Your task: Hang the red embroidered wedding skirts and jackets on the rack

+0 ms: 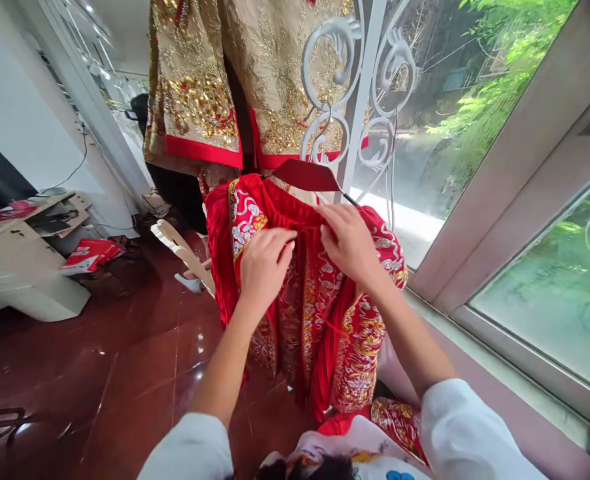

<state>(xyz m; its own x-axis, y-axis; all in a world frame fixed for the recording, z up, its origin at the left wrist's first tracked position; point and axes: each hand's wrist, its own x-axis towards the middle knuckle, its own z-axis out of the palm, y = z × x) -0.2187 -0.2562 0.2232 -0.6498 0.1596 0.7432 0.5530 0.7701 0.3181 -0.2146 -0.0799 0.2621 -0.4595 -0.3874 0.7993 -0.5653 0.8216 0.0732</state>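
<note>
I have the red garment (pixel 325 293) upright at the middle of my view, in front of the white metalwork (pixel 361 93). My left hand (pixel 267 260) is on its top edge, fingers and thumb together, the grip clamped on the cloth; my right hand (pixel 351 243) has its grip clamped on the same edge, just right of it. Beyond hang gold clothes (pixel 195 93). A window (pixel 535 280) stands right, a white counter (pixel 19 280) far left, and a dark red floor (pixel 145 353) lies below.
</note>
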